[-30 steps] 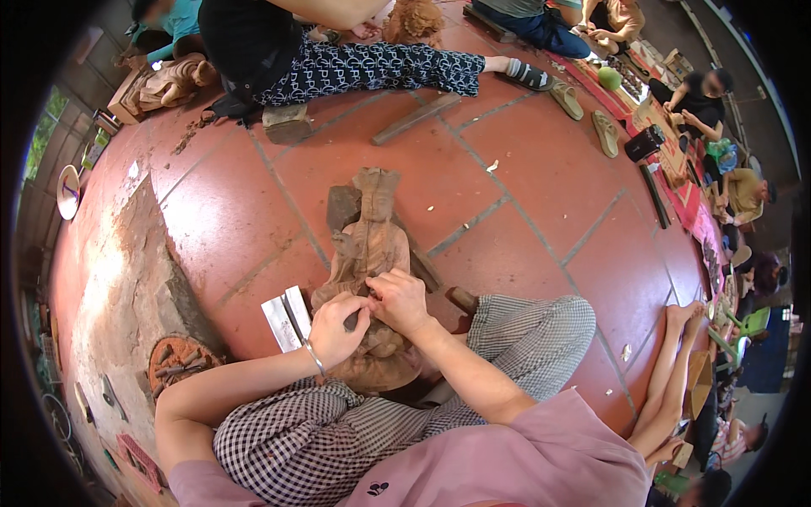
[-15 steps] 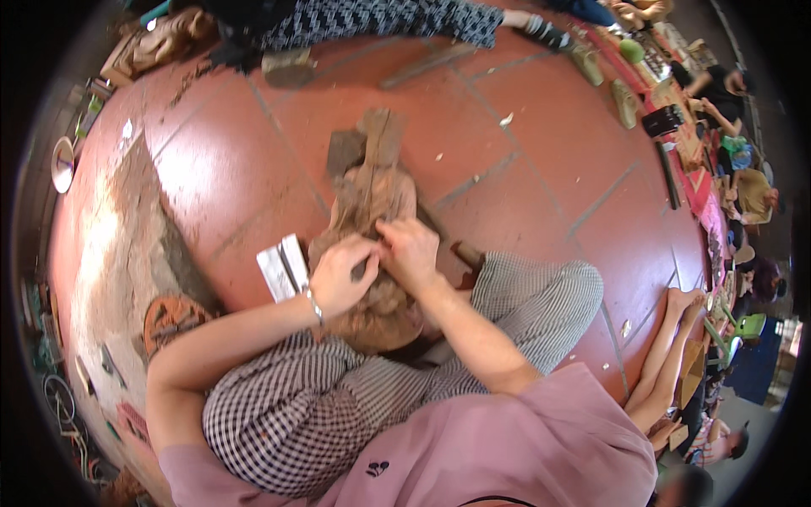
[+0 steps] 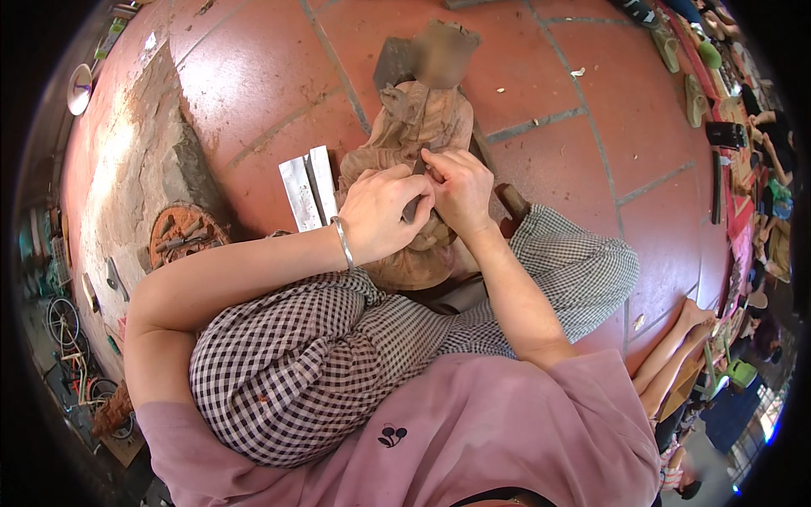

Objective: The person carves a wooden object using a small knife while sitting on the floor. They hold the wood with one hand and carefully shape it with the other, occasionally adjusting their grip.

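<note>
A brown wooden carving [image 3: 448, 114] of a figure lies on the floor in front of my crossed legs, its base toward my lap. My left hand [image 3: 380, 215] is closed over its middle, with a small dark grey flat piece [image 3: 411, 208] showing between thumb and fingers. Close against it, my right hand [image 3: 463, 188] is also closed, thumb and forefinger pinched at the dark end of a thin piece that touches the carving. Whether both hands hold one and the same piece, I cannot tell.
Beside the carving lies a silver-white folded sheet [image 3: 297, 194] with a dark stripe. A rough stone slab [image 3: 127, 160] runs along the left, near a round reddish container [image 3: 160, 253] holding wooden-handled tools. Someone's bare legs [image 3: 672, 359] reach in from the right, and green shoes [image 3: 695, 101] stand farther off.
The view has shifted, so the carving and both hands appear higher and farther right. My hands stay together on the carving, with only slight movement of the fingers.
</note>
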Demonstrator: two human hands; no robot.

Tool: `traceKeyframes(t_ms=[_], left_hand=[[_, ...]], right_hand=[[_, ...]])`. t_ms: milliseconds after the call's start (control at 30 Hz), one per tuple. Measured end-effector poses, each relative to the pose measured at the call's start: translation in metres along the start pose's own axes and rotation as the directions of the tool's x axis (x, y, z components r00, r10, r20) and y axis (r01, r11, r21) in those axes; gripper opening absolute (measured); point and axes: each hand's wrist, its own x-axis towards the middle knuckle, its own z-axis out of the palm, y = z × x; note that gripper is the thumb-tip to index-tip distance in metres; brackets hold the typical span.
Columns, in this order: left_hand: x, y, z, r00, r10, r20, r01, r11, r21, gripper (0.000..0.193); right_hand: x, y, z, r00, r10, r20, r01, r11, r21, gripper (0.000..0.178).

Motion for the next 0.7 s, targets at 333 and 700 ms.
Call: traceKeyframes(t_ms=[333, 700], left_hand=[[0.003, 0.004, 0.000, 1.000, 0.016, -0.010, -0.015, 0.999, 0.040, 0.005], [0.003, 0.002, 0.001, 0.999, 0.038, -0.009, -0.037, 0.993, 0.111, 0.006]], right_hand=[[0.001, 0.004, 0.001, 1.000, -0.018, -0.013, 0.019, 0.997, 0.075, 0.032], [0.002, 0.002, -0.002, 0.995, 0.036, 0.089, -0.043, 0.996, 0.080, 0.032]])
